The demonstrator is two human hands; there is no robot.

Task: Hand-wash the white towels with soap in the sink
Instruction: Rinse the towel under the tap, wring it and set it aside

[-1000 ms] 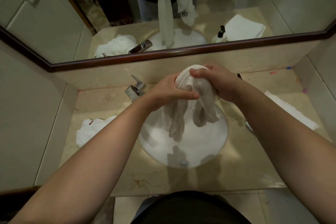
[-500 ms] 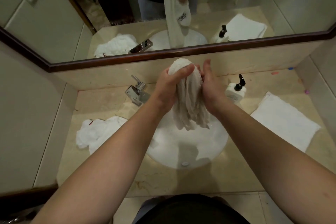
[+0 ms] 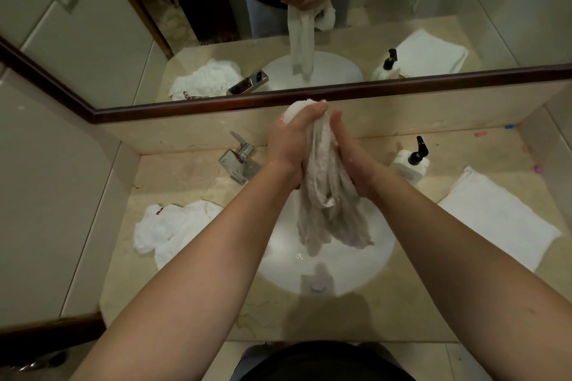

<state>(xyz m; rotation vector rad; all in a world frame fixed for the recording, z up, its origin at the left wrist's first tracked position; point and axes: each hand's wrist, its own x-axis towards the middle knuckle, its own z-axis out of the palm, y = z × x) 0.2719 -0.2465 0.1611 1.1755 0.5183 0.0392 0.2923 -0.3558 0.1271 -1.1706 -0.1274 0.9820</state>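
Observation:
A wet, greyish-white towel (image 3: 325,204) hangs bunched above the round white sink (image 3: 365,269). My left hand (image 3: 288,139) grips its upper end, with a white knob of cloth sticking out above the fingers. My right hand (image 3: 349,158) presses against the towel's right side, fingers fairly straight and pointing up. A crumpled white towel (image 3: 173,229) lies on the counter left of the sink. A flat folded white towel (image 3: 498,216) lies on the counter at the right. A white soap pump bottle (image 3: 408,164) with a black head stands behind the sink to the right.
A chrome faucet (image 3: 240,161) stands at the sink's back left. The beige marble counter (image 3: 173,176) is enclosed by tiled walls left and right, with a framed mirror (image 3: 309,93) right behind it. Small coloured bits lie at the back right corner.
Both hands have gone from kneading the towel held between them to a palm-to-palm hold. The towel now hangs as one longer bunch, lower over the sink.

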